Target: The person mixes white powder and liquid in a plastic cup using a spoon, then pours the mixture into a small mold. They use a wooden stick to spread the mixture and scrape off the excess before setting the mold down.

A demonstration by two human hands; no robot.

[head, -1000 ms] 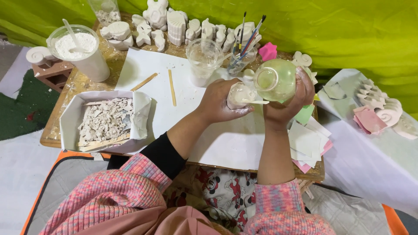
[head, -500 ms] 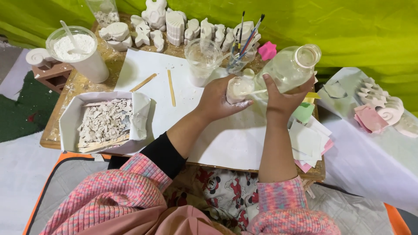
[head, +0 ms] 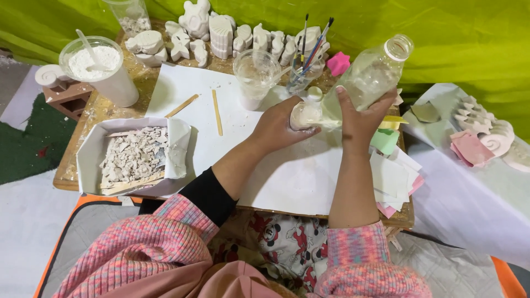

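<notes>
My right hand point(head: 361, 118) grips a clear plastic bottle point(head: 371, 74) around its lower body; the bottle is tilted, its open mouth pointing up and to the right. My left hand point(head: 279, 126) is closed around a small white cup-like mould point(head: 305, 114) held against the bottle's base, above the white paper sheet point(head: 287, 176) on the wooden table point(head: 83, 138). Just behind my hands stand a clear plastic cup point(head: 255, 77) and a glass with paintbrushes point(head: 309, 52).
A folded paper tray of white plaster shards point(head: 132, 154) lies at the left. A cup of white powder with a spoon point(head: 99, 69) stands at the far left. White plaster figurines point(head: 215, 30) line the back edge. Two wooden sticks point(head: 216, 110) lie on the paper; coloured paper scraps point(head: 395, 176) at right.
The bottle has swung from mouth facing me to tilted with its mouth up and to the right. My left hand stays on the small white mould.
</notes>
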